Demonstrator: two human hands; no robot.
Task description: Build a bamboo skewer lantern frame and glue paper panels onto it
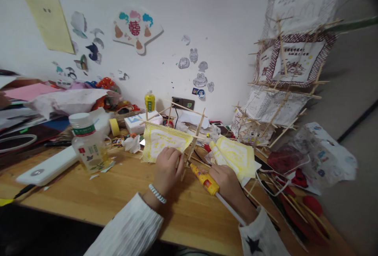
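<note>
My right hand (226, 181) is closed around a yellow hot glue gun (204, 178), with a long white glue stick (230, 207) trailing from its rear. The gun's nozzle points at an upright of a small wooden stick frame (192, 147). My left hand (169, 166) is closed, its fingers pinching the lower right edge of a white sheet with yellow patterns (162, 140), which hangs on the frame's front. The fingertips are partly hidden. Another yellow-patterned sheet (236, 155) lies just beyond my right hand.
At the right rises a tall tiered lantern of sticks and printed panels (291, 65). A clear plastic bag (320, 157) lies near it. On the left are a plastic jar (88, 145), a white power strip-like device (49, 167), yellow tape (114, 127) and heaped papers (65, 102).
</note>
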